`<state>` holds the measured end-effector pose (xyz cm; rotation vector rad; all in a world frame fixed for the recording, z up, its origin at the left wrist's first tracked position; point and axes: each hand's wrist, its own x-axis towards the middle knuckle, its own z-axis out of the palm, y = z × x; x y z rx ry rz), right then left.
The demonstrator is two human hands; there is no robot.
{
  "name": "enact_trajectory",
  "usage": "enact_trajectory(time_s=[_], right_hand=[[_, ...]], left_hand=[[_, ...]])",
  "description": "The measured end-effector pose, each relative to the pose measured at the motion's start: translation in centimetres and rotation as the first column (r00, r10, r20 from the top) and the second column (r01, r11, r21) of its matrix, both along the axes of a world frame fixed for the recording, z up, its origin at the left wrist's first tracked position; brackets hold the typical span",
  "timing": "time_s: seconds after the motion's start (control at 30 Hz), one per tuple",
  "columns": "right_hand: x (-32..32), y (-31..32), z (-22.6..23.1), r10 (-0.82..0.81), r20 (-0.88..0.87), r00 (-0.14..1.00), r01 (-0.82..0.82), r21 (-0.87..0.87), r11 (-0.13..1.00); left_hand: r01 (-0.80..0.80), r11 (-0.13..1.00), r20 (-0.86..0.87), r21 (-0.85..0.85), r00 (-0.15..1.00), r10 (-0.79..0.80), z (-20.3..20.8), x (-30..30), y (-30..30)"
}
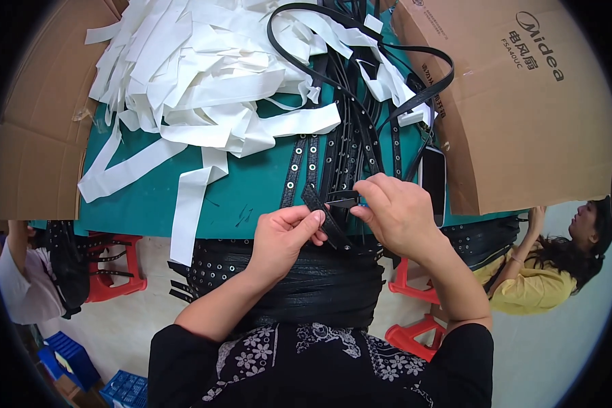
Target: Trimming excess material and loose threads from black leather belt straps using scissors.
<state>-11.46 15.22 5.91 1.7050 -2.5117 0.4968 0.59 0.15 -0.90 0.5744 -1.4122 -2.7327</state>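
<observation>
Black belts with little metal rings lie in a big bunch (340, 156) down the middle of the green bench (149, 197). More of them hang off its near edge and pile up on the person's lap (306, 285).

The left hand (285, 234) is pinching the end of one black belt (323, 214). The thumb and first finger press together on it. This belt end sits just above the near edge of the bench, between the two hands, and it tilts up to the left.

The right hand (394, 211) is curled shut around a small pair of snips (343, 199). The dark blades poke out to the left and touch the belt end. A bit of blue shows in the fingers.

White strips (197, 75) lie in a big messy heap on the far left part of the bench. Some long ones trail down toward the near edge, and one hangs over it.

A big brown box (517, 102) stands on the right side of the bench. A phone (434, 183) lies flat just beside it, close to the right hand. A flat piece of brown card (34, 136) lies on the left.

Red stools (112, 272) stand on the floor below. Another person in a yellow top (534, 289) sits low on the right. A person in white (20, 285) is on the left. Blue crates (81, 370) sit on the floor at the lower left.
</observation>
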Motion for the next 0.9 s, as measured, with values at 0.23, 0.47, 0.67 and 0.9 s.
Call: enact_trajectory(time_s=[0.23,0.47,0.67,0.9], right_hand=[[0.09,-0.78,-0.29,0.04,-0.059,0.997,-0.039,0.018,0.999],[0.1,-0.93,-0.24,0.073,-0.175,0.982,-0.069,0.028,0.997],[-0.3,-0.91,0.44,0.128,-0.234,0.964,-0.104,0.113,0.988],[-0.31,-0.12,-0.13,-0.114,0.252,0.961,0.145,-0.108,0.983]], left_hand=[[0.02,1.0,-0.019,-0.015,1.0,-0.02,0.74,0.04,0.09],[0.051,0.998,-0.043,-0.047,0.998,-0.053,0.21,0.36,-0.42],[0.088,0.994,-0.025,-0.058,0.996,-0.09,0.34,0.33,-0.54],[0.092,0.996,-0.043,0.012,0.995,-0.092,0.3,0.29,-0.72]])
